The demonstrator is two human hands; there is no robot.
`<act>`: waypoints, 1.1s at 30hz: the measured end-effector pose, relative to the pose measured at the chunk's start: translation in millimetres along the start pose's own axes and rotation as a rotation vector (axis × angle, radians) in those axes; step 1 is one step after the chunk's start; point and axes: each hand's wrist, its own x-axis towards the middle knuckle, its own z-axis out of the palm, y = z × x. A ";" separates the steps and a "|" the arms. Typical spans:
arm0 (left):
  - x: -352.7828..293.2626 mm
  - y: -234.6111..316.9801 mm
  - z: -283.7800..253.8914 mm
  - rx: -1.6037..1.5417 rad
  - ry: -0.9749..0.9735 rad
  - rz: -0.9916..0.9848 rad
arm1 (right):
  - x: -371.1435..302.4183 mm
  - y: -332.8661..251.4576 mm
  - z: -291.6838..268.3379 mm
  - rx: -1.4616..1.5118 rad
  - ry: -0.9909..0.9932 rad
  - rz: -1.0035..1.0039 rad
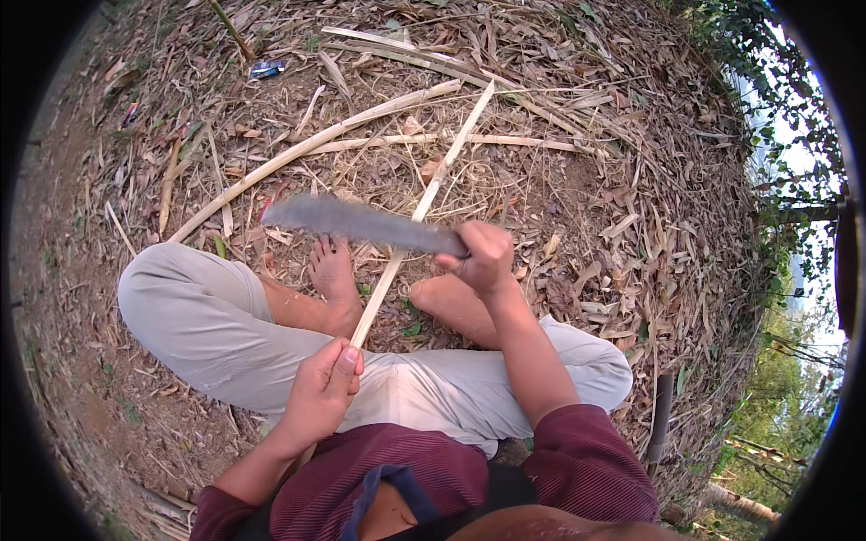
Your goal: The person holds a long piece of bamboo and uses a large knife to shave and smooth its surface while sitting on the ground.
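My left hand (323, 383) is closed around the near end of a long pale split strip, probably bamboo (380, 293), just above my lap. The strip slants away from me to the upper right, its far end over the litter on the ground. In my right hand (487, 255) is the handle end of a machete (361, 222), the fingers wrapped round it. The broad dark blade points left and crosses the strip near its middle, slightly blurred. I cannot tell whether the blade touches the strip. The handle itself is mostly hidden by my fingers.
Several more pale strips (298, 165) lie on the leaf-covered ground ahead of me. A small blue wrapper (267, 69) sits at the far left. My bent legs (203, 302) and bare foot (334, 275) are close under the blade. A dark post (661, 419) stands at the right.
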 end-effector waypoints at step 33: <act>9.6 8.3 -28.1 0.433 -0.279 0.005 | 10.4 -82.6 -13.4 0.786 0.011 0.608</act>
